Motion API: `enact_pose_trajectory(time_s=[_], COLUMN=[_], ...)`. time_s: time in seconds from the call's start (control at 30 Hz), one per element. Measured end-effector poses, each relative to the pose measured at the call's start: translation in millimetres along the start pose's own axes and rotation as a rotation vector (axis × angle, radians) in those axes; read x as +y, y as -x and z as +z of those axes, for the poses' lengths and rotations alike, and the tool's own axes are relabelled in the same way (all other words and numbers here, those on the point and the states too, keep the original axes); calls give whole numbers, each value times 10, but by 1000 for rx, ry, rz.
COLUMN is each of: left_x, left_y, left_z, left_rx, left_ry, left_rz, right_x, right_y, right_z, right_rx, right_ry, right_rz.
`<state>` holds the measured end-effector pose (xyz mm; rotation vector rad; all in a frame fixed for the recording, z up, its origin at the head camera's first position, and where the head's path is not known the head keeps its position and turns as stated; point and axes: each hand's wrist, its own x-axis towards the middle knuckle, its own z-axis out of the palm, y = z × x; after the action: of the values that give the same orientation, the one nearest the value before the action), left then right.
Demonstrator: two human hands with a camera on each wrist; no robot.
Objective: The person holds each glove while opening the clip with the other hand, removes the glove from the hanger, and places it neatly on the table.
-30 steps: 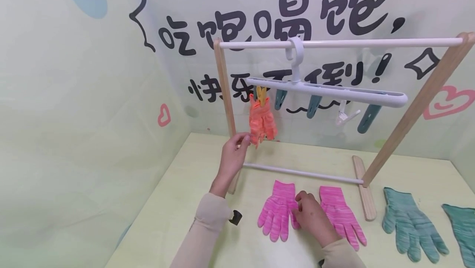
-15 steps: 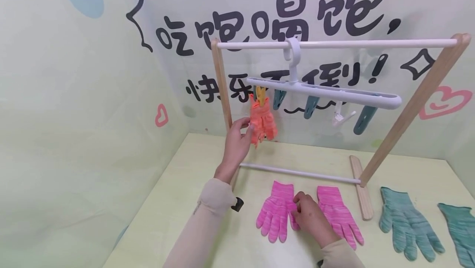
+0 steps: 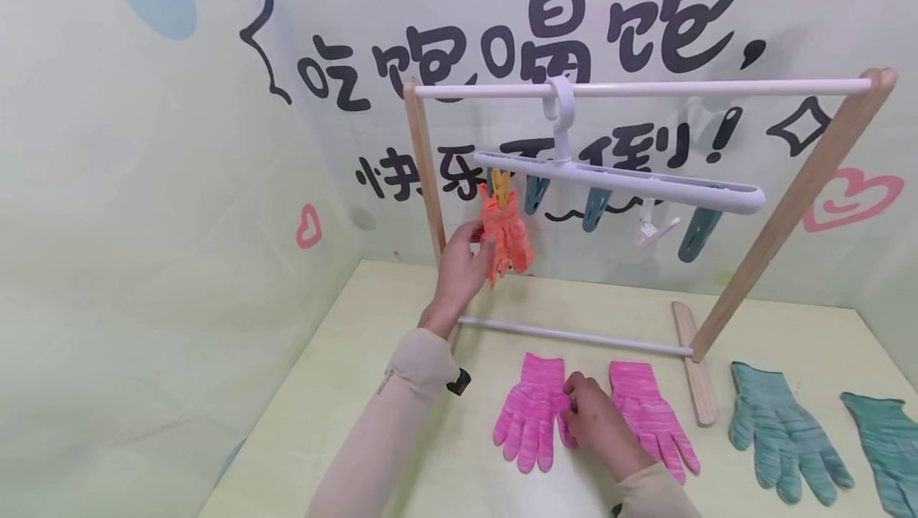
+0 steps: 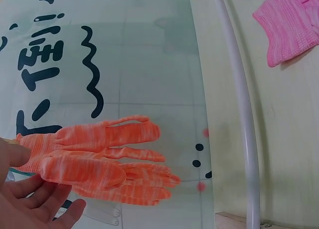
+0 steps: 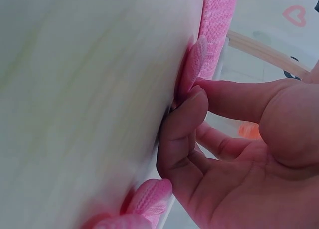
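Observation:
Orange gloves (image 3: pixel 508 235) hang in a bunch from a yellow clothespin (image 3: pixel 500 186) at the left end of a white clip hanger (image 3: pixel 617 179). My left hand (image 3: pixel 461 267) is at their left side, thumb over the cuff area and fingers relaxed along the lower edge, as the left wrist view shows. On the table lie two pink gloves, a left one (image 3: pixel 531 414) and a right one (image 3: pixel 649 410). Between them my right hand (image 3: pixel 598 418) has thumb and index finger curled together at the left pink glove's thumb, pinching it close to the tabletop.
A wooden-legged drying rack with a white top bar (image 3: pixel 681 88) carries the hanger. Teal clothespins (image 3: pixel 597 209) and a small white clip (image 3: pixel 654 229) hang from it. Two teal gloves, one inner (image 3: pixel 785 430) and one outer (image 3: pixel 889 446), lie at the right.
My left hand has moved up along the orange gloves, from their fingertips toward the cuffs. My right hand stays at the left pink glove. The head view has shifted slightly.

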<state>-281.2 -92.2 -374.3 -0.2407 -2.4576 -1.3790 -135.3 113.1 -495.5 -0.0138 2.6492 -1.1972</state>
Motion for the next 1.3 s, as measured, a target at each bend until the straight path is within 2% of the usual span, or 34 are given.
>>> enact_pose_trajectory(time_s=[0.33, 0.5, 0.87, 1.0, 1.17, 1.3], left_x=[-14, 9, -43, -85, -87, -61], left_y=[-40, -52, 18, 67, 147, 211], left_z=[69, 103, 97, 79, 61, 57], left_rx=[8, 35, 63, 65, 67, 56], left_ry=[-15, -3, 8, 16, 48, 76], left_rz=[-47, -58, -6, 4, -18, -27], right_x=[6, 4, -5, -22, -87, -216], right_y=[0, 0, 12, -3, -79, -172], right_z=[22, 25, 27, -6, -148, -332], right_rx=[22, 21, 26, 55, 119, 152], right_ry=[26, 27, -23, -33, -34, -69], right_rz=[-19, -20, -28, -36, -118, -223])
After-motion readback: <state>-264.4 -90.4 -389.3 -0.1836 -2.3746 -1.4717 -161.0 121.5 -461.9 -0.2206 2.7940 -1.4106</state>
